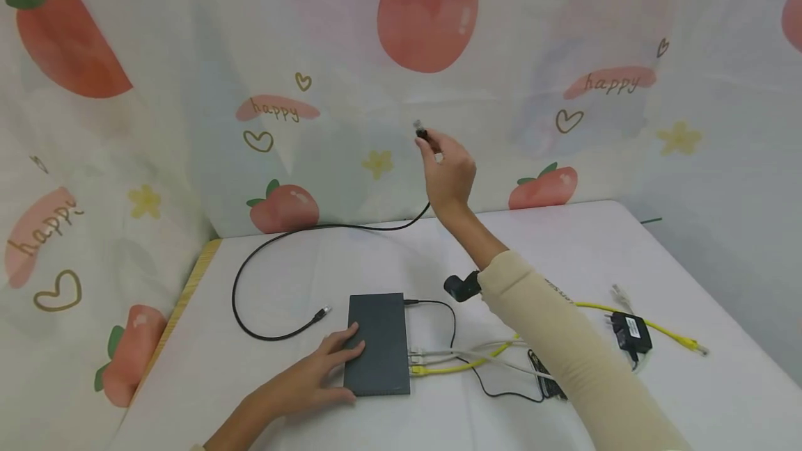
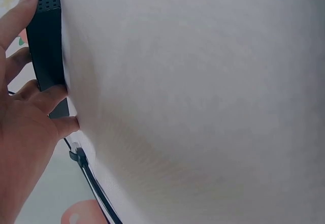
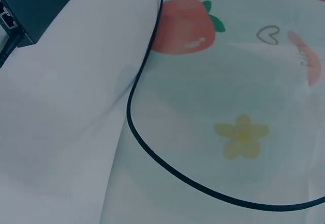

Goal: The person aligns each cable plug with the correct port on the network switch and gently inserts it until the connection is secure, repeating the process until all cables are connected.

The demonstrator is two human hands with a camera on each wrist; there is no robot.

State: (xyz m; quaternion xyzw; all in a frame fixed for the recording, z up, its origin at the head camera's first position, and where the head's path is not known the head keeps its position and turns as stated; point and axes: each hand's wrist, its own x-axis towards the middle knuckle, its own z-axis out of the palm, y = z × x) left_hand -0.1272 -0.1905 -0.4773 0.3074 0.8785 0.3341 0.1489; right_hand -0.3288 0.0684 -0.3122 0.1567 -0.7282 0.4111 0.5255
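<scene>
In the head view my right hand is raised over the back edge of the table, pinching the plug end of a black network cable. The clear plug points up beyond the fingertips. From there the cable drops to the table and curves left, its other plug lying left of a flat black network switch. My left hand rests on the left side of the switch, fingers spread. The left wrist view shows the thumb against its perforated face. In the right wrist view the right hand is out of sight.
White and yellow network cables and a thin black lead plug into the switch's right side. A black power adapter lies at the right with a loose yellow cable end. A fruit-patterned cloth hangs behind the table.
</scene>
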